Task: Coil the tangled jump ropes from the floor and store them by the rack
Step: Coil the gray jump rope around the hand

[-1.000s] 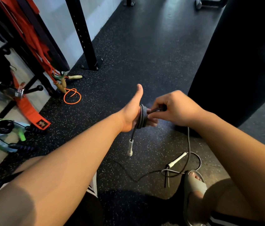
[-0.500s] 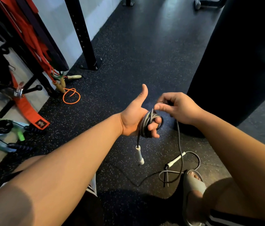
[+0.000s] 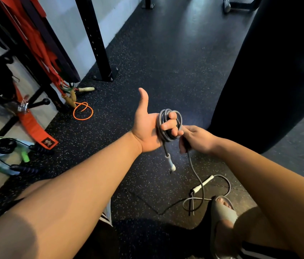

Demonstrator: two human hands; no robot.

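A grey jump rope [image 3: 161, 130] is being coiled, and the winding step is judged to be well under way but not finished. Several turns are wound round the curled fingers [image 3: 170, 125] of the left hand [image 3: 146, 128], whose thumb is held up clear of the loops. One white handle [image 3: 170, 163] hangs free just below the coil. The running part of the rope is gripped by the right hand [image 3: 197, 140], its fingers closed round the cord just beside the coil. From there the loose length drops to the floor [image 3: 166, 53], where it is crossed over itself in a small tangle next to the second white handle [image 3: 203, 184], close to a sandalled foot [image 3: 222, 212].

The next move is judged to call for the slack to be drawn up and laid over the left fingers as a further turn, with the crossing on the floor eased out first so that no knot is pulled tight. An orange rope [image 3: 83, 111] lies on the floor near the rack post [image 3: 95, 34], so more coiling is thought to remain.
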